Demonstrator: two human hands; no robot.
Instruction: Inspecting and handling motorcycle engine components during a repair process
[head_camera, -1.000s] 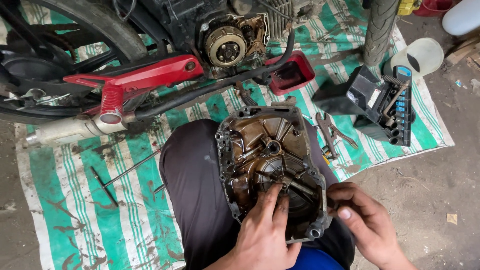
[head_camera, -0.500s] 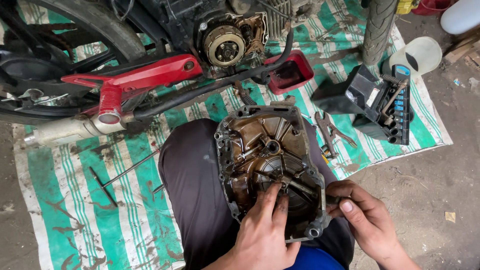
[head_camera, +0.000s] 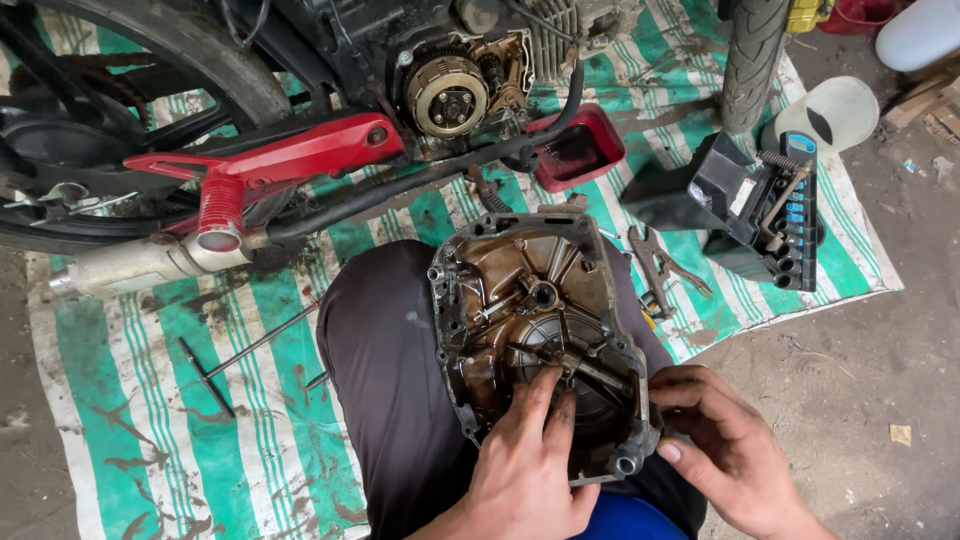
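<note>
On the person's lap, an oily engine side cover (head_camera: 535, 330) is lying with its inner face up, resting across the dark trouser leg (head_camera: 385, 370). The left hand (head_camera: 530, 465) is pressing down into the cover's round recess, its fingers (head_camera: 545, 400) spread and extended onto a small metal lever near the middle; they are touching it rather than curling around anything. The right hand (head_camera: 720, 440) is sitting at the cover's lower right edge, its fingers bent inward and pinching the rim beside a small tubular boss (head_camera: 627, 463).

Beyond the knee, a motorcycle (head_camera: 300, 90) is standing on a green and white striped tarp (head_camera: 150, 380), with its round clutch assembly (head_camera: 447, 95) exposed where the cover is missing. A red footrest bracket (head_camera: 280, 160) is running across the machine's side, and a red tray (head_camera: 575, 150) is sitting just beside the engine. A T-handled wrench (head_camera: 235, 360) is lying on the tarp to the left of the leg. To the right, pliers (head_camera: 655, 265) are lying near the cover, and a black socket holder (head_camera: 770, 215) is standing open farther out, just beside a white container (head_camera: 840, 110).
</note>
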